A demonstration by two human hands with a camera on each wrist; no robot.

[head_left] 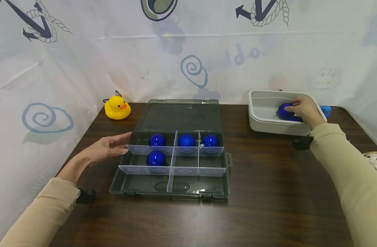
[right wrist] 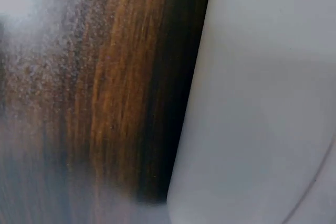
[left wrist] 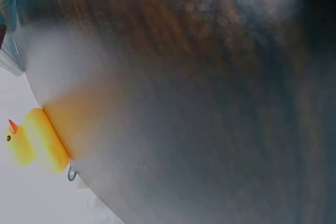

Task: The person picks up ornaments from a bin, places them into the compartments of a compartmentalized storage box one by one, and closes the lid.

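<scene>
In the head view my right hand (head_left: pixel 307 109) reaches into the white bin (head_left: pixel 278 128) and pinches a blue ball ornament (head_left: pixel 283 112) with thumb and fingers. Part of another blue ball (head_left: pixel 294 119) shows beneath that hand. My left hand (head_left: pixel 106 149) lies with straight fingers at the left edge of the grey clear-plastic compartment box (head_left: pixel 139 185), whose lid (head_left: pixel 182 115) is laid back. Three blue balls sit in its back row: a left one (head_left: pixel 157 140), a glittery middle one (head_left: pixel 186 140) and a right one (head_left: pixel 211 140). One more ball (head_left: pixel 156 158) is in the middle row's left compartment.
A yellow rubber duck (head_left: pixel 117 107) stands at the table's back left. Behind the bin's right end is a small blue toy (head_left: pixel 326 110), and a doll-like toy (head_left: pixel 375 161) is at the right edge. Patterned white cloth (head_left: pixel 120 61) hangs behind the dark wooden table (head_left: pixel 262 192).
</scene>
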